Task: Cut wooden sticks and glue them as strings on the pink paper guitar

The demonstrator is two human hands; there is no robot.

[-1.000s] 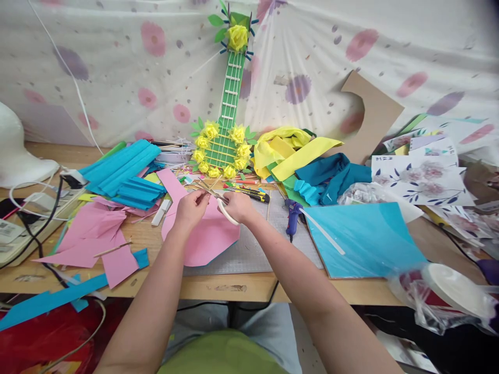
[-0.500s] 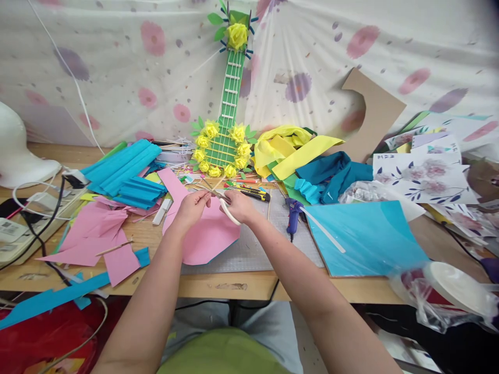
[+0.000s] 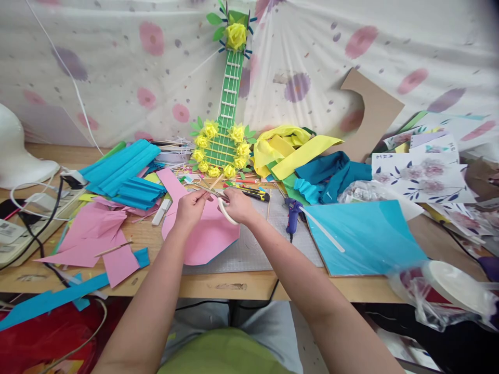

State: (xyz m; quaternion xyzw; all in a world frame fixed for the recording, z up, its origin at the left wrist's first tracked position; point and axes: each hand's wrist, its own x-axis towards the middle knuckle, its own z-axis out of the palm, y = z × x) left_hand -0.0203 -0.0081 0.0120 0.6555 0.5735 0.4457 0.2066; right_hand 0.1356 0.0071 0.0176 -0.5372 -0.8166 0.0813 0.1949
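Observation:
Over the pink guitar-shaped paper cutout [image 3: 206, 241], both hands work close together. My right hand [image 3: 238, 205] grips scissors [image 3: 226, 213] by a white handle loop, with the metal blades pointing left. My left hand [image 3: 192, 208] is pinched on a thin wooden stick [image 3: 215, 182] that slants up to the right near the blades. Whether the blades touch the stick is hard to make out. Beneath lies a grey cutting mat [image 3: 253, 249], with a yellow-and-black utility knife [image 3: 255, 194] just beyond my right hand.
A green paper guitar [image 3: 230, 93] with yellow flowers leans at the back. Blue crepe paper [image 3: 120, 166] and pink paper scraps [image 3: 83, 234] lie left. To the right are a purple glue gun [image 3: 293, 215], a blue sheet [image 3: 362, 239] and yellow crepe paper [image 3: 304, 156].
The hands stay nearly in place over the pink cutout. The scissors have shifted slightly, and the whole view has moved a little.

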